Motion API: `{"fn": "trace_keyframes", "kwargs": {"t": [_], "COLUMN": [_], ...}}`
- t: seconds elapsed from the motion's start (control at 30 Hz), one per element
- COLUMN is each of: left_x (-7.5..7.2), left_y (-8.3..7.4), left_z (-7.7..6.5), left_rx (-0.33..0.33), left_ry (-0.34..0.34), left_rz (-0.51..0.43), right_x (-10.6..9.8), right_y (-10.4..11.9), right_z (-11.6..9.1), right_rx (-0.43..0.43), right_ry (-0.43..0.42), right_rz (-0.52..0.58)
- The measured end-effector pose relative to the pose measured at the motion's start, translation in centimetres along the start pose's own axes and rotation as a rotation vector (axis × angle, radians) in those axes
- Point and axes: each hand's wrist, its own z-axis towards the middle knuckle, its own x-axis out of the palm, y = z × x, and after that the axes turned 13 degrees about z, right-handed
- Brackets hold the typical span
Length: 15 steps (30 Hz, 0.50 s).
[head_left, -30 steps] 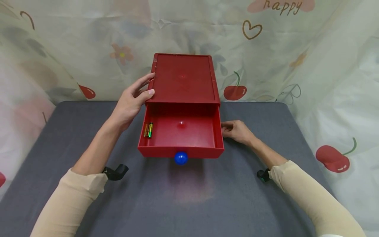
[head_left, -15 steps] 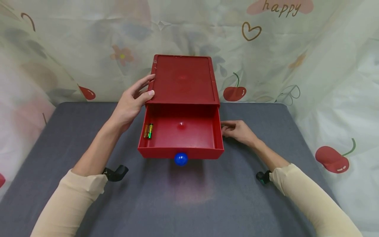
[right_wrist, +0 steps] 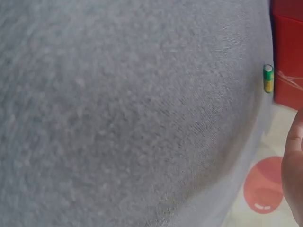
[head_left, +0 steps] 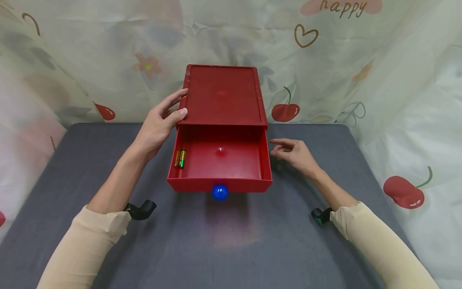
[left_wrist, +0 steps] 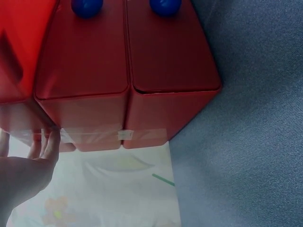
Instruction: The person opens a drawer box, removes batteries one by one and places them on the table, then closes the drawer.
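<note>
A red drawer unit stands at the back of the table, its top drawer pulled out, with a blue round knob. Inside lies a green-and-gold battery along the left wall, apparently mirrored in it. My left hand rests against the unit's upper left edge, fingers extended. My right hand hovers just right of the drawer, fingers loosely bent, with nothing visible in them. In the right wrist view another battery lies on the table next to the unit, apart from the hand.
Closed red drawers sit below the open one in the left wrist view. Grey cloth covers the table. A patterned curtain hangs directly behind the unit.
My right hand has lifted and drawn slightly away from the drawer's right side, its fingers now more spread. My left hand and the drawer have stayed in place.
</note>
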Motion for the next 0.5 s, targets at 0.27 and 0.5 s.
{"fn": "trace_keyframes", "kwargs": {"t": [0.27, 0.5], "left_x": [0.0, 0.0], "left_y": [0.0, -0.1], "left_z": [0.0, 0.0], "left_rx": [0.001, -0.001], "left_ry": [-0.001, -0.005], "left_rz": [-0.002, 0.0], "right_x": [0.8, 1.2], "right_y": [3.7, 5.4], "right_z": [-1.5, -2.2], "right_rx": [-0.079, -0.139], "right_ry": [-0.054, -0.071], "right_rz": [-0.016, -0.031]}}
